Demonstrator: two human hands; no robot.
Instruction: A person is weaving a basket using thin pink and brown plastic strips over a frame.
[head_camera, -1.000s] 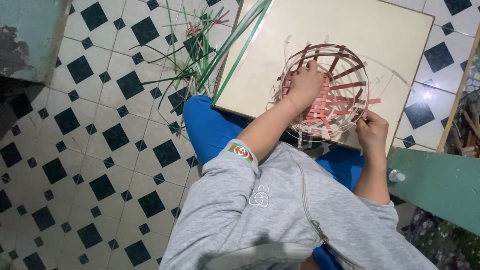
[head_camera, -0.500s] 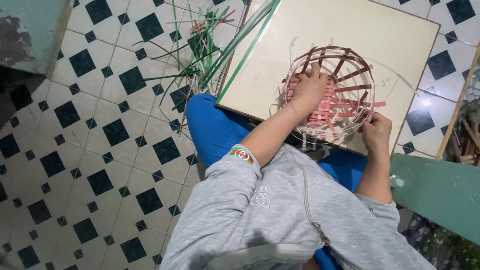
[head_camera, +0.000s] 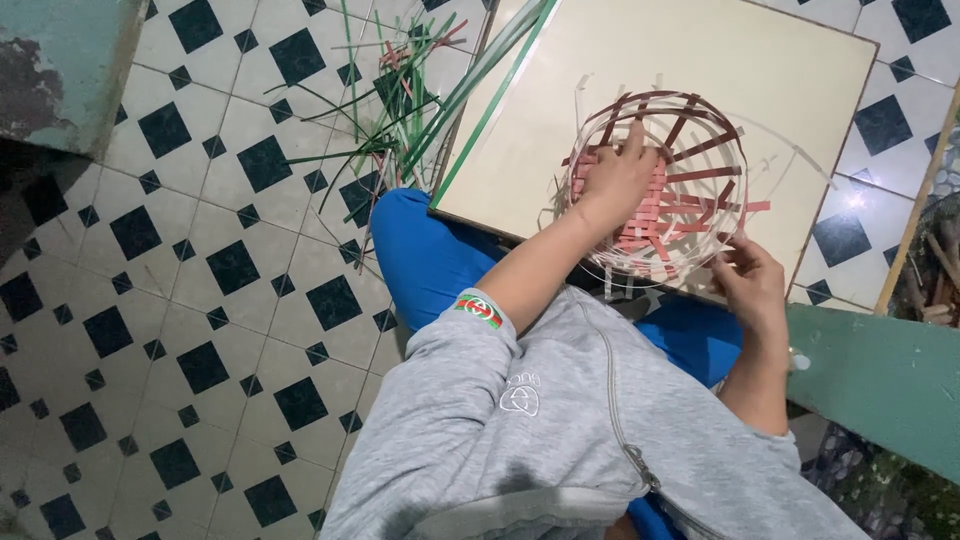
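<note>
Head view: a half-woven basket (head_camera: 668, 190) of dark red, pink and whitish strips sits on a pale square board (head_camera: 790, 70) that rests across the person's blue-trousered lap, over a black-and-white tiled floor (head_camera: 200, 300). The left hand (head_camera: 617, 180) lies inside the basket with fingers spread flat and released, pressing on the pink woven base rather than gripping anything. The right hand (head_camera: 750, 285) is at the basket's near rim, its fingers curled toward loose whitish strip ends; whether they actually pinch a strip cannot be told.

The basket's mouth opens upward, slightly tipped toward the person. It is roughly round, so it has no marked long axis; the upright stakes fan outward from the base.

Judged from this, the free stakes could spring out of place if the left hand's pressure slackens, loosening the weave. A hard pull at the rim might kink or snap a thin strip, or slide the basket off the board's near edge. A pile of green strips (head_camera: 400, 110) lies on the floor beyond the board's left corner.
</note>
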